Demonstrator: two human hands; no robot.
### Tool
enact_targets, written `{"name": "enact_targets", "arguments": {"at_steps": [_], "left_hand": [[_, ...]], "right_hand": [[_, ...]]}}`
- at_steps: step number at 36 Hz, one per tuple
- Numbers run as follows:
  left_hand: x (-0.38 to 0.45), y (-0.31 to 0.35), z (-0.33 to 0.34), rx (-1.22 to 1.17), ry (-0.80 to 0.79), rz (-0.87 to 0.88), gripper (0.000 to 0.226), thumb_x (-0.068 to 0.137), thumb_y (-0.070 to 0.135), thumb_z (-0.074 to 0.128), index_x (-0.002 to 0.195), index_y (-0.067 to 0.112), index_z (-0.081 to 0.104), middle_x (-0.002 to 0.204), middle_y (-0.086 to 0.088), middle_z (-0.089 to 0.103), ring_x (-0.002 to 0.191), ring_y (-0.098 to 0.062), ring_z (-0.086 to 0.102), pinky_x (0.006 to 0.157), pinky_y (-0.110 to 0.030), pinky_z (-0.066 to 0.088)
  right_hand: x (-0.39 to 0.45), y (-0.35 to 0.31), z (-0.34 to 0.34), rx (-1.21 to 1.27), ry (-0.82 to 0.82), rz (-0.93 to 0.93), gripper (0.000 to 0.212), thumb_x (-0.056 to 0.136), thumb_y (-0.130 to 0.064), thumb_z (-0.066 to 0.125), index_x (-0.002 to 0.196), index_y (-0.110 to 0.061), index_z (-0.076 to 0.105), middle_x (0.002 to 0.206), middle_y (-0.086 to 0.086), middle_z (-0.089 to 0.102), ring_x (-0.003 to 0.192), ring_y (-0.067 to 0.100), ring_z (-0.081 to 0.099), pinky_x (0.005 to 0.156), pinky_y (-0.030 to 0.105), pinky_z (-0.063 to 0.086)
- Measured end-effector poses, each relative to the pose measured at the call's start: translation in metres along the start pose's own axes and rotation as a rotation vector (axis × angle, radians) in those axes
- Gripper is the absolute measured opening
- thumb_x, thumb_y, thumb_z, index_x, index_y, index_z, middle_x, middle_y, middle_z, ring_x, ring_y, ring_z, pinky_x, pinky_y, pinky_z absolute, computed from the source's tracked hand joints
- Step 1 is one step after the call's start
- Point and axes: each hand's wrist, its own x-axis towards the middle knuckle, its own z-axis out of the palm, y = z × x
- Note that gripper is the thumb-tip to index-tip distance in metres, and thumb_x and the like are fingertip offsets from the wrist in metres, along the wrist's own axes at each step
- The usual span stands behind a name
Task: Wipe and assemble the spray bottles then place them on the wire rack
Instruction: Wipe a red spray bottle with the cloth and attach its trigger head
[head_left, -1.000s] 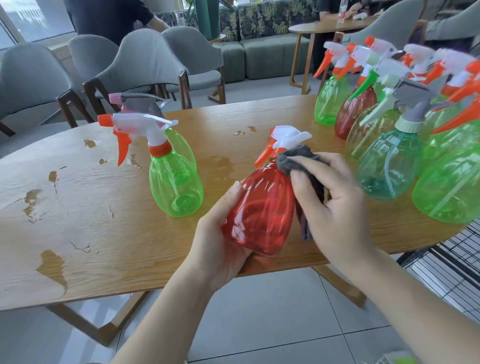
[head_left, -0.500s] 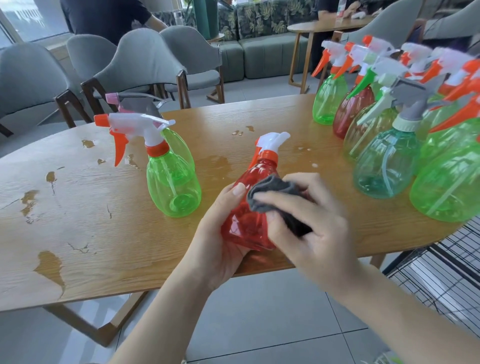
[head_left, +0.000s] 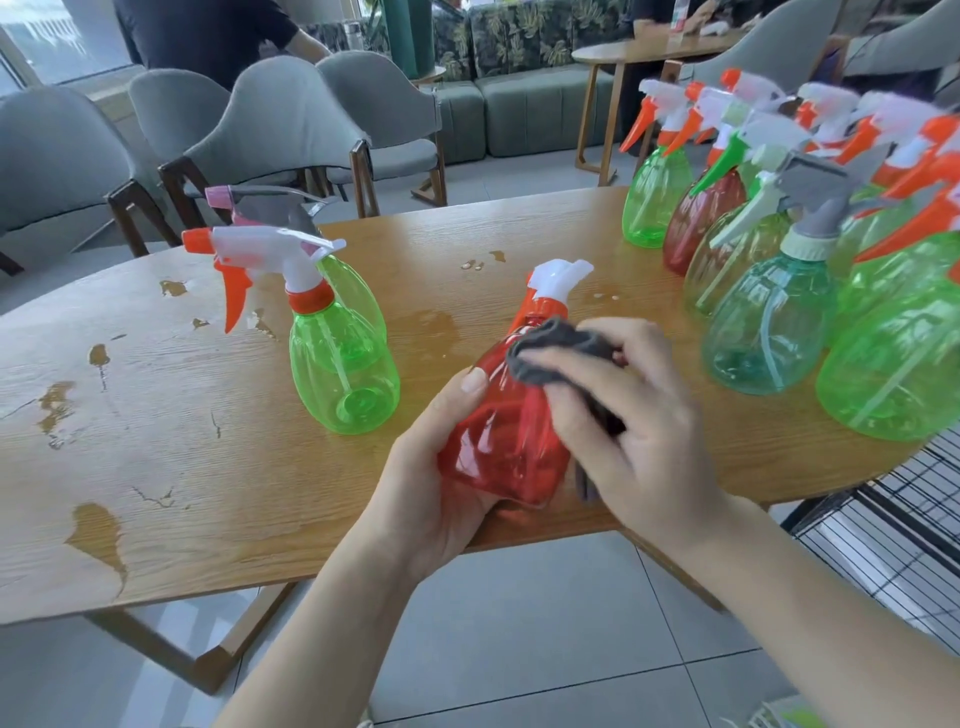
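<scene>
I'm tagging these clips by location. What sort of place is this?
Probably a café or lounge-style seating area, not a workshop: padded grey chairs ring the wooden table, a leaf-patterned sofa lines the back, and another table stands beyond.

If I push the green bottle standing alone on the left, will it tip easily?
Probably yes. The green bottle looks empty, so likely light, and its large trigger head sits high above the body. The wooden table shows wet patches, so it may also slide.

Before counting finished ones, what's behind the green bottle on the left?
Another green bottle with a grey-pink sprayer stands behind the front green bottle; its lower body is covered.
</scene>
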Motion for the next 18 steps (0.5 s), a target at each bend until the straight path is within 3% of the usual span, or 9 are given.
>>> {"name": "enact_targets", "arguments": {"at_steps": [3,5,12,18], "left_hand": [[-0.001,0.000,-0.001,0.066,0.010,0.001,0.075,0.076,0.041,0.087,0.135,0.004,0.060,0.120,-0.020,0.068,0.103,-0.032,0.070,0.085,-0.048,0.060],[-0.002,0.000,-0.001,0.089,0.012,-0.002,0.078,0.075,0.043,0.087,0.137,0.003,0.059,0.120,-0.020,0.069,0.103,-0.032,0.070,0.084,-0.048,0.060],[-0.001,0.001,-0.002,0.060,0.090,0.045,0.101,0.071,0.044,0.091,0.150,0.001,0.045,0.133,-0.021,0.061,0.113,-0.031,0.065,0.093,-0.045,0.057],[-0.001,0.000,-0.002,0.128,0.080,0.022,0.094,0.069,0.045,0.092,0.144,0.003,0.052,0.131,-0.022,0.064,0.113,-0.034,0.066,0.099,-0.052,0.053]], "right_hand": [[0.004,0.006,0.000,0.118,0.017,0.235,0.025,0.104,-0.014,0.057,0.124,-0.010,0.071,0.116,0.002,0.059,0.115,0.009,0.058,0.100,0.021,0.043],[0.003,0.004,0.002,0.190,0.008,0.319,0.026,0.104,-0.017,0.056,0.126,-0.014,0.070,0.118,-0.002,0.059,0.118,0.010,0.059,0.101,0.022,0.044],[-0.007,-0.010,0.004,0.224,0.011,0.178,0.023,0.097,-0.004,0.062,0.117,-0.001,0.074,0.112,0.014,0.063,0.109,0.015,0.063,0.094,0.021,0.046],[-0.002,-0.006,0.001,0.182,0.044,0.223,0.023,0.098,-0.006,0.063,0.118,-0.005,0.075,0.110,0.009,0.062,0.107,0.016,0.064,0.093,0.021,0.047]]}}
